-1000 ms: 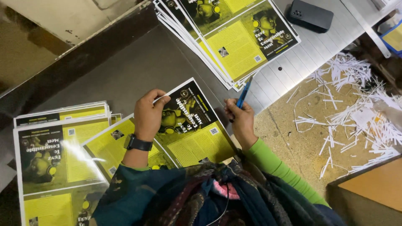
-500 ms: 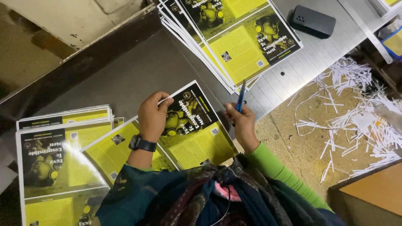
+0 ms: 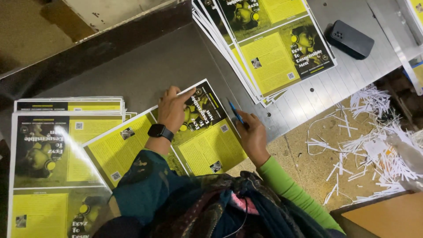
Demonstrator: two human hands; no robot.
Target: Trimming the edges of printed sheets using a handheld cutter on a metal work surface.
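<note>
A yellow and black printed sheet lies on the dark metal table in front of me. My left hand, with a black watch on the wrist, presses flat on the sheet's upper part, forefinger stretched toward its top corner. My right hand grips a thin blue pen or blade at the sheet's right edge, tip pointing up and left.
A fanned stack of the same sheets lies at the top right, with a black phone beside it. Another pile of sheets sits at the left. White paper strips litter the floor at the right.
The view has shifted slightly. My right hand and the blue tool have moved a little left along the sheet's right edge. My left hand stays pressed on the sheet.
</note>
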